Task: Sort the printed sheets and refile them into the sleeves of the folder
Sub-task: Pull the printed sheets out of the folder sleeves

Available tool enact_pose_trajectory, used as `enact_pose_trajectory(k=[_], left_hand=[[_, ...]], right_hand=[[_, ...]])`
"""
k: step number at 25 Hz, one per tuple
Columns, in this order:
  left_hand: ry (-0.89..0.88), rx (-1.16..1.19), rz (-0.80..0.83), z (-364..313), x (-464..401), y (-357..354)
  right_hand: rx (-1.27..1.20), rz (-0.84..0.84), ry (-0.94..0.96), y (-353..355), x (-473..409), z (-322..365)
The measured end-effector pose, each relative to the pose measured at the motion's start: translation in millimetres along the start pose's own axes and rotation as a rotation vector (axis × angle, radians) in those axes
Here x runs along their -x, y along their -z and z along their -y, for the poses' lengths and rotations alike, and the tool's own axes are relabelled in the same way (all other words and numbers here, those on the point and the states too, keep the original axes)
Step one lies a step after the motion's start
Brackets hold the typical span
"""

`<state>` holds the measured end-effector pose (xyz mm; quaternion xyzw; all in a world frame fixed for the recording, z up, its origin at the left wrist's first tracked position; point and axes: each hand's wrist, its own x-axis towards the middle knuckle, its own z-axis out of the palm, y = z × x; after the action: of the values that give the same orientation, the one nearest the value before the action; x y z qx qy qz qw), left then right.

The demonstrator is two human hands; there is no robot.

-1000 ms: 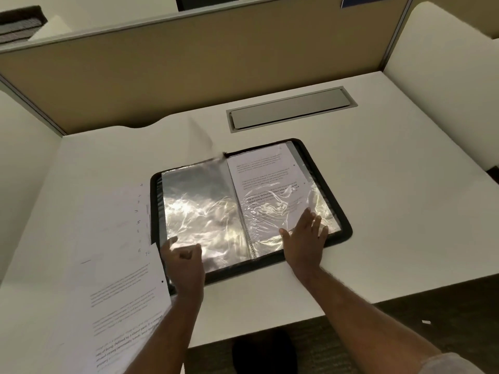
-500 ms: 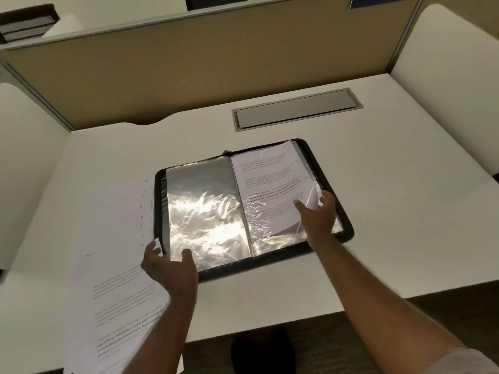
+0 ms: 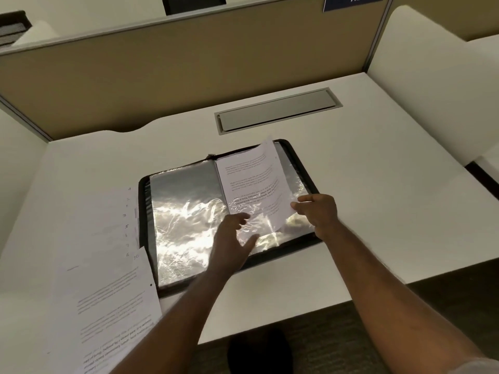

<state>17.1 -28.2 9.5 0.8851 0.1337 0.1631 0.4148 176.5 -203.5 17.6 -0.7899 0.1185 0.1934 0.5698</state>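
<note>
**Pulling a sheet out of its sleeve**

I am pinching the right edge of a sheet (image 3: 256, 184) with my right hand (image 3: 320, 214), thumb on top and fingers under. I am holding it there because the edge is the only part I can grab while the low end sits in the sleeve (image 3: 270, 228). The top of the sheet is bending up and away from the folder (image 3: 307, 168), toward 12 o'clock.

My left hand (image 3: 232, 238) is lying flat and wide on the sleeve, fingers spread, holding nothing. I think it is there to keep the slippery plastic down so only the paper slides.

The folder is lying open in the middle of the desk (image 3: 378, 198), close to me, so both hands can get to it. It has a black soft rim with round corners. The sleeves are clear, shiny and wrinkly, and they are throwing back bright light. The left sleeve (image 3: 186, 211) looks like it has no paper in it.

At 9 o'clock from the folder, the loose sheets (image 3: 108, 265) are lying fanned out. They are thin, white and flat, with small print and pencil numbers down one edge.
</note>
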Motion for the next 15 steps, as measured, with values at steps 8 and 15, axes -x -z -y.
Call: enact_pose_trajectory(k=[8,15], left_hand=[[0.1,-0.222,0.148,-23,-13,-39],[0.071,-0.155,0.076,-14,-15,-27]], right_hand=[[-0.112,0.025,0.045,-2,15,27],[0.053,-0.041,0.141,-2,5,15]])
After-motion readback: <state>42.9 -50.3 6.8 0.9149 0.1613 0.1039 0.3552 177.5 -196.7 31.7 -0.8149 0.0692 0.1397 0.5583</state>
